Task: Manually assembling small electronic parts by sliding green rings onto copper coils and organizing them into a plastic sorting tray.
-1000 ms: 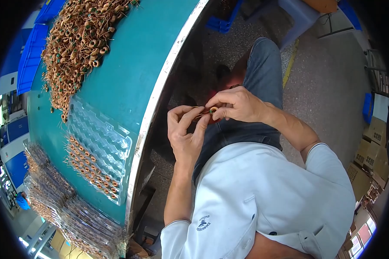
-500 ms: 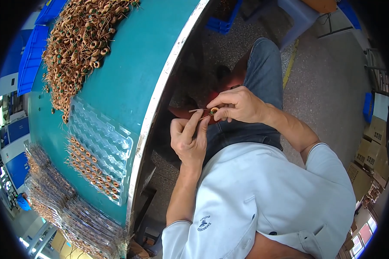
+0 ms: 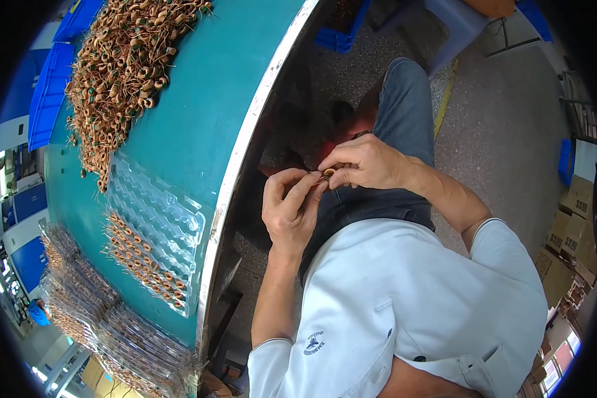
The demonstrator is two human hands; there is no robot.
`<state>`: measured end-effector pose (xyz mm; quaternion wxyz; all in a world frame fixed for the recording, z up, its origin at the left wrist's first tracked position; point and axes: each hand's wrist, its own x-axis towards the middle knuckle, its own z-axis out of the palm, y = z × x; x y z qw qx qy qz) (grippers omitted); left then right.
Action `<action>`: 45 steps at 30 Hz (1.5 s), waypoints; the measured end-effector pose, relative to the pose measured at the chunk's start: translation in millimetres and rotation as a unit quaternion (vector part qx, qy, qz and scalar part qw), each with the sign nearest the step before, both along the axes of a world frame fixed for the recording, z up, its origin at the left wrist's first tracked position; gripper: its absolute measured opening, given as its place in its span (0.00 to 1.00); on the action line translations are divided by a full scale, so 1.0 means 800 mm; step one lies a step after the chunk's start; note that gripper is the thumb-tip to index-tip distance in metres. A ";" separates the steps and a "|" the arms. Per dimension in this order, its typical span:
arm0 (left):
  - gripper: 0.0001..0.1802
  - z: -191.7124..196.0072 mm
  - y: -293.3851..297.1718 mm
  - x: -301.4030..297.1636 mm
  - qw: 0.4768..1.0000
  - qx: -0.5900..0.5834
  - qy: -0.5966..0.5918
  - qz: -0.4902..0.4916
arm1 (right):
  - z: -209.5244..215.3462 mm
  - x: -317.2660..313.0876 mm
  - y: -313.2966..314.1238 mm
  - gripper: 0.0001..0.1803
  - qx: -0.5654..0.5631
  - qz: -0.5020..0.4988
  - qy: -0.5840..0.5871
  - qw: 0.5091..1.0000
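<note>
Above my lap, just off the table's edge, both hands meet at a small copper-wound ring coil [image 3: 328, 172]. My right hand [image 3: 368, 162] pinches the ring between thumb and fingers. Closed in a pinch, my left hand [image 3: 292, 202] grips the coil's thin wire leads on the side nearest the table. The fingers partly hide the coil and most of its leads. On the table, a clear plastic tray [image 3: 169, 219] holds rows of similar coils in part of its pockets, leads pointing outward; its other pockets hold none.
A large heap of loose coils [image 3: 123, 66] lies on the green tabletop [image 3: 209, 73]. Stacked filled trays [image 3: 106, 312] stand at the near left, blue bins [image 3: 50, 93] at the far left. The table's pale metal edge [image 3: 245, 136] runs beside my left arm. A plastic stool [image 3: 454, 30] stands beyond my knee.
My left fingers have shifted slightly and closed in on the leads by the coil; the wire ends that stuck out above them no longer show. My right hand has hardly moved.
</note>
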<state>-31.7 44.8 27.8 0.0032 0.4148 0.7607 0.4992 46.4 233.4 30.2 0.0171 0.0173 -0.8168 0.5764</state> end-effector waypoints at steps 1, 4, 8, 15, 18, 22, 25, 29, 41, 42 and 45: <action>0.16 0.000 0.000 0.000 1.000 0.009 -0.002 -0.010 | 0.000 -0.001 0.000 0.11 0.009 0.006 0.013 1.000; 0.14 -0.006 0.000 -0.001 0.998 0.020 -0.036 -0.048 | -0.005 0.000 -0.001 0.11 0.021 0.005 0.029 0.999; 0.06 -0.004 0.000 0.010 0.953 0.042 -0.298 0.019 | -0.019 0.003 -0.008 0.16 0.015 -0.005 0.063 0.998; 0.05 -0.007 0.005 0.011 0.900 0.107 -0.421 0.029 | -0.013 0.007 -0.023 0.10 -0.106 -0.084 -0.004 0.991; 0.12 -0.004 0.013 0.017 0.888 0.112 -0.442 0.054 | -0.026 0.012 -0.034 0.08 -0.170 -0.143 -0.018 0.975; 0.26 -0.001 0.023 0.033 0.848 0.138 -0.508 0.067 | -0.040 0.016 -0.054 0.09 -0.203 -0.231 -0.014 0.951; 0.21 -0.019 0.011 0.034 0.843 0.055 -0.534 0.043 | -0.043 0.018 -0.066 0.09 -0.126 -0.223 0.040 0.966; 0.16 -0.025 0.002 0.029 0.830 0.106 -0.546 0.047 | -0.030 0.023 -0.057 0.11 -0.012 -0.147 0.073 0.986; 0.08 0.019 -0.023 0.013 0.845 -0.026 -0.533 -0.037 | 0.027 -0.020 -0.029 0.04 -0.133 -0.011 0.001 0.991; 0.08 0.026 -0.022 0.013 0.837 -0.012 -0.545 -0.033 | 0.028 -0.021 -0.031 0.03 -0.121 -0.014 0.028 0.992; 0.07 0.038 -0.026 0.008 0.842 -0.026 -0.538 -0.019 | 0.029 -0.024 -0.040 0.03 -0.108 -0.029 0.070 0.991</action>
